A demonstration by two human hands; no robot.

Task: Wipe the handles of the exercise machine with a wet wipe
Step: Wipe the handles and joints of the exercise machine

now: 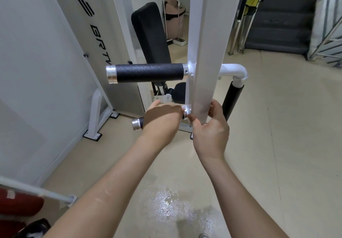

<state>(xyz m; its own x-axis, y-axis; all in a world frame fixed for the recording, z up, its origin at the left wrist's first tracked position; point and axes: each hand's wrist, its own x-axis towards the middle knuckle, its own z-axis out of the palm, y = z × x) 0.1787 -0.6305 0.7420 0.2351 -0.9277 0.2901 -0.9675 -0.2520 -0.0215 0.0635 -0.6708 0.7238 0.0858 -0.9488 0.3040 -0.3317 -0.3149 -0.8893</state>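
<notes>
The white exercise machine has an upright white post (205, 52). An upper handle (149, 73) with a black textured grip and a silver end cap sticks out to its left. Lower down, my left hand (161, 121) is wrapped over the lower handle (137, 124), of which only the silver cap and a bit of black grip show. My right hand (209, 132) clasps the bottom end of the post, thumb in front, fingers behind. Another black handle (232, 101) hangs from a white elbow pipe to the right. No wet wipe shows; one under my left palm would be hidden.
A black padded backrest (149, 32) and the machine's white cover panel (88, 34) stand behind and to the left. Its white foot (94, 119) rests on the floor at left. A wet, shiny patch (172, 208) lies on the beige floor below my arms. Dark stairs (283, 15) rise at the back right.
</notes>
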